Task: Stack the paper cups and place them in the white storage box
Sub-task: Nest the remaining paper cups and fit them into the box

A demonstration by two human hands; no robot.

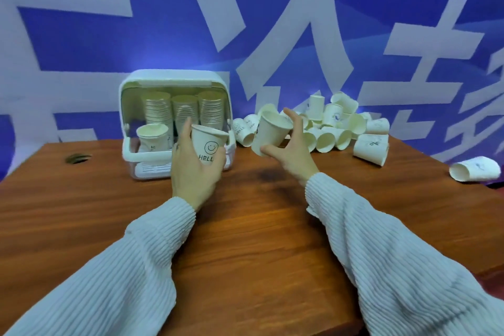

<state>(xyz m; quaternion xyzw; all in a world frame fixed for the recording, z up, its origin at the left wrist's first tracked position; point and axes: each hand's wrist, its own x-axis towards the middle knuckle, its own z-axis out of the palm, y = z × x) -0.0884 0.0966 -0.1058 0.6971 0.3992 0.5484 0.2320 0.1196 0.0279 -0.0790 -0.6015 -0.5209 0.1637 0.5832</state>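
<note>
Nearest in, two ribbed white sleeves (114,275) are reaching out over the wooden table (259,240), and the action is sitting just beyond them. The left hand (193,169) is wrapping its fingers around a smiley-face cup (207,144), mouth up and tipped slightly toward one o'clock. Over at one o'clock of it, the right hand (289,150) is pinching a plain cup (272,132) between thumb and spread fingers, tilted with its mouth toward two o'clock. The two cups are near but apart, so the nesting looks like the job in hand: I'd say the right one wants turning upright, base lined up over the left cup's mouth, then sliding in lightly so neither rim crumples. Farther back at eleven o'clock, the white storage box (177,76) is standing open with three tall stacks (185,112) inside and a short stack (152,138) in front. At two o'clock, the loose cup pile (341,128) is waiting, one stray cup (474,170) lying at three o'clock.
</note>
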